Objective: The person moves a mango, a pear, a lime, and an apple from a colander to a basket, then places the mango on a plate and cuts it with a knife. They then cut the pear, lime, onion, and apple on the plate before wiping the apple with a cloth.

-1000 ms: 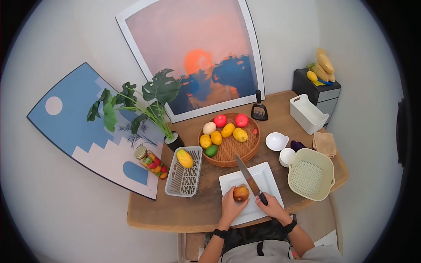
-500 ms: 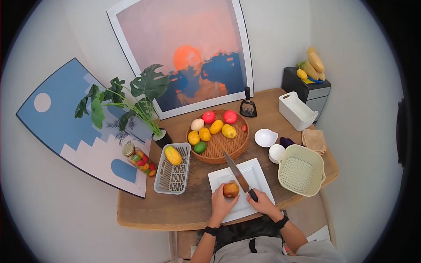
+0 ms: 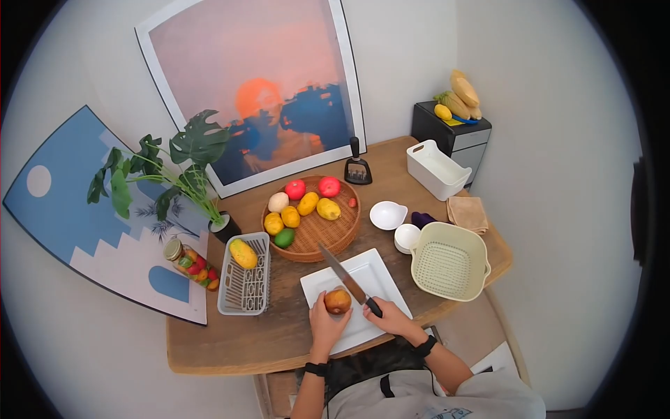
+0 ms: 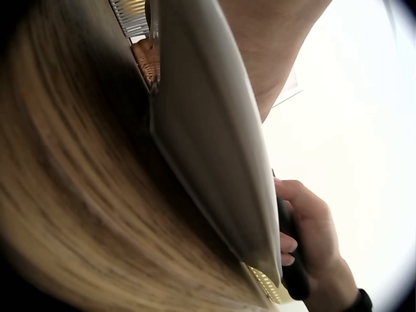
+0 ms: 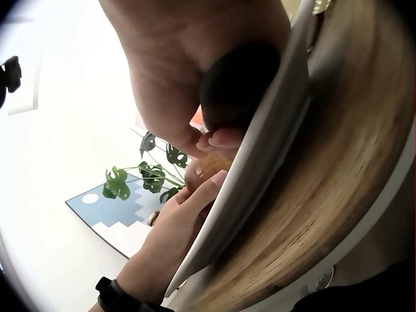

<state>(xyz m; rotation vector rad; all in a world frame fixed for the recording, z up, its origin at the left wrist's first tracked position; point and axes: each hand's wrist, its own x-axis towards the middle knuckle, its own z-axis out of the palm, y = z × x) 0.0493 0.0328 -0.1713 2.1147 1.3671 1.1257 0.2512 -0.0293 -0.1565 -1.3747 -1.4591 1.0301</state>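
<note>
The left hand [image 3: 324, 325] cups a brown fruit [image 3: 338, 301] on the white board [image 3: 370, 269], fingers curled behind it, mostly hidden. The right hand [image 3: 391, 319] grips the knife [image 3: 347, 278] handle, largely covered.

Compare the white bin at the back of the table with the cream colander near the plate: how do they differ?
The white bin is rectangular with solid walls; the cream colander is squarish with rounded corners and a perforated bottom. The bin stands at the table's far end beside the small grey cabinet; the colander sits nearer the person, right of the white plate. Both are open-topped and look empty.
</note>
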